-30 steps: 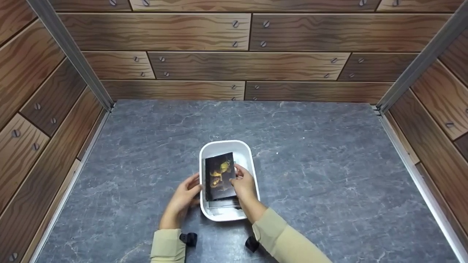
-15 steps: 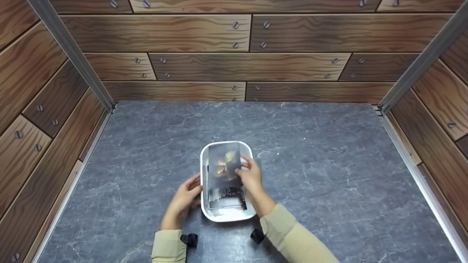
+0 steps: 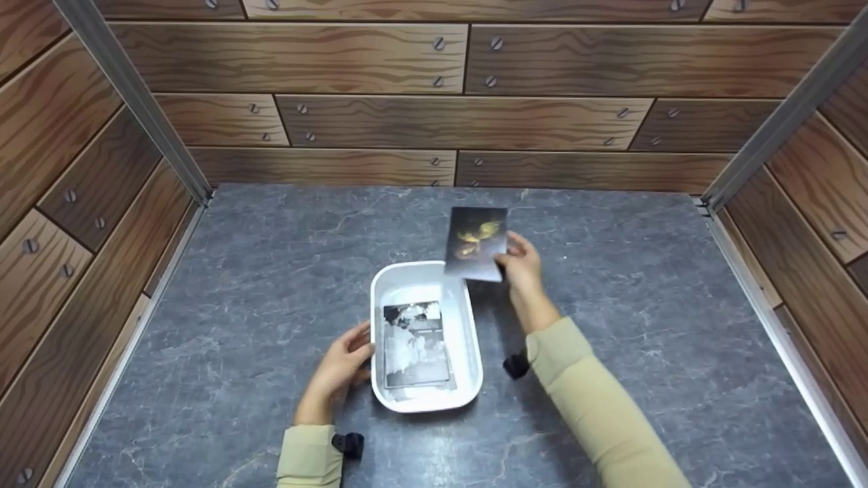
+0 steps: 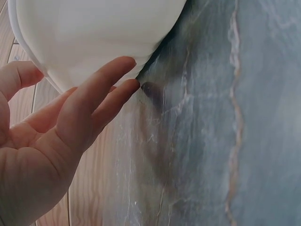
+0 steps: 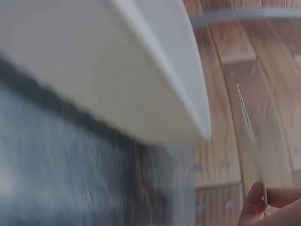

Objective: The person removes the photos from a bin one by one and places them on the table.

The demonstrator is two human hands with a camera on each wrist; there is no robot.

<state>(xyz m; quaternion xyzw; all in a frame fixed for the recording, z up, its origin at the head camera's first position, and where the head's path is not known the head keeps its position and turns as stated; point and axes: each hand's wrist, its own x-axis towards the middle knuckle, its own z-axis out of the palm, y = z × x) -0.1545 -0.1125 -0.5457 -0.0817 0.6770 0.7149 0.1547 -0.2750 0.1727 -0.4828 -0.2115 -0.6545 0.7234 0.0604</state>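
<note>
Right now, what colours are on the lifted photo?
The photo is dark with yellow shapes; head view.

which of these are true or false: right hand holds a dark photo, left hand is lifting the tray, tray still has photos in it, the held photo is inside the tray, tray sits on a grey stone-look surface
1. The right hand holds a dark photo. True.
2. The left hand is lifting the tray. False: the tray rests on the surface, and the left hand only touches its side wall with straight fingers.
3. The tray has photos in it. True: a black-and-white photo lies on top inside.
4. The held photo is inside the tray. False: it is held up in the air past the tray's far right corner.
5. The tray sits on a grey stone-look surface. True.
</note>
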